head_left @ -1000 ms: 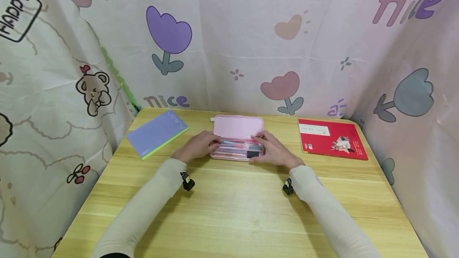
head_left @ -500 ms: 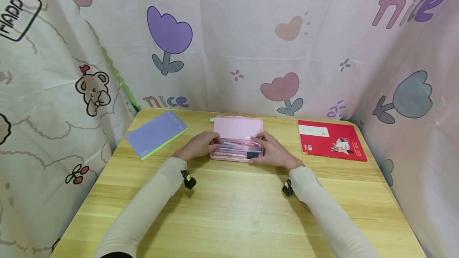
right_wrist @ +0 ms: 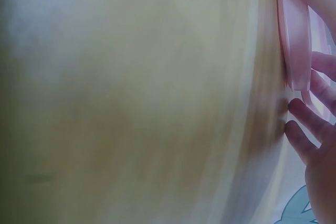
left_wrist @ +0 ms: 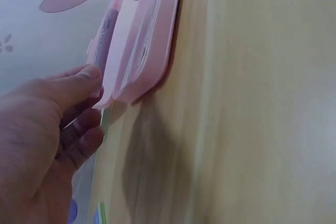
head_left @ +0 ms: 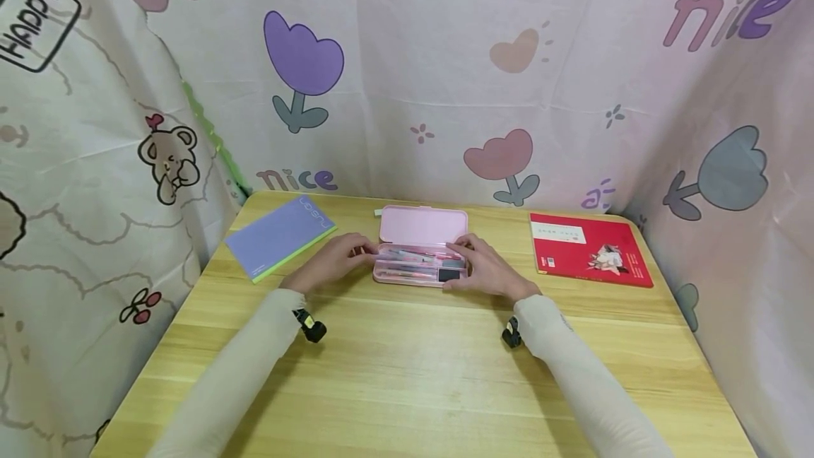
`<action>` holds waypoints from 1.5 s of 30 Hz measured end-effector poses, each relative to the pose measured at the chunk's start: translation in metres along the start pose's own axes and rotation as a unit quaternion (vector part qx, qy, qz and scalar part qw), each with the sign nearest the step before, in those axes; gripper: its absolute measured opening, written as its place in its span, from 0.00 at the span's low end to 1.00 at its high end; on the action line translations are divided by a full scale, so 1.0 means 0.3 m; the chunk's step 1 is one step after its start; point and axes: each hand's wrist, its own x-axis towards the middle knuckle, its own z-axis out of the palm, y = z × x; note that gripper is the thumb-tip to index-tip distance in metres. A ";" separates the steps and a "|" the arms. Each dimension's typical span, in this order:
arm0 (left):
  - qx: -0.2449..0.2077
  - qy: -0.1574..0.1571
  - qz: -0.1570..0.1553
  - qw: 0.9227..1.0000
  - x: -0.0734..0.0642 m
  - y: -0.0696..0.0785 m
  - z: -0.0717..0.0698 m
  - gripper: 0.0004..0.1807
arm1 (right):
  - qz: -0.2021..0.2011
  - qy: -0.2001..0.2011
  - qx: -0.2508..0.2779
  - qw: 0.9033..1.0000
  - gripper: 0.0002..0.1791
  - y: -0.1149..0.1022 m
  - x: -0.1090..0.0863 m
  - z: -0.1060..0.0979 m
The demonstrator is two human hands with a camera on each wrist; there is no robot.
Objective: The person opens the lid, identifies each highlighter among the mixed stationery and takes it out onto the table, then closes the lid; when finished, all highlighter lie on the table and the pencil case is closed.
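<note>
An open pink pencil case (head_left: pixel 422 223) lies near the table's far edge, lid tipped back, several pens and a dark block (head_left: pixel 448 275) inside. My left hand (head_left: pixel 331 260) is just off the case's left end. In the left wrist view its thumb and fingers pinch one end of a purple pen (left_wrist: pixel 107 34), which slants over the case; in the head view the pen is hard to make out. At the case's right end my right hand (head_left: pixel 490 267) grips it, thumb at the front wall, fingers toward the back.
A purple-blue notebook (head_left: pixel 280 237) with a green edge lies at the table's back left. At the back right is a red booklet (head_left: pixel 591 249). Printed curtains (head_left: pixel 407 76) hang behind and beside the wooden table (head_left: pixel 420 366).
My left hand has moved left from over the case's left end to just outside it, with a pen pinched in its fingers. My right hand keeps its place on the case.
</note>
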 end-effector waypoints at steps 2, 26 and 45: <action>0.001 0.001 0.007 1.000 -0.036 -0.012 -0.013 0.08 | -0.001 0.000 -0.005 1.000 0.59 0.002 0.002 0.000; 0.036 -0.013 -0.009 0.999 -0.257 -0.128 -0.031 0.05 | -0.001 -0.003 -0.012 1.000 0.58 -0.006 0.006 -0.013; 0.063 -0.012 0.014 0.998 -0.261 -0.129 -0.021 0.09 | 0.001 -0.001 -0.004 1.000 0.58 0.006 0.002 -0.003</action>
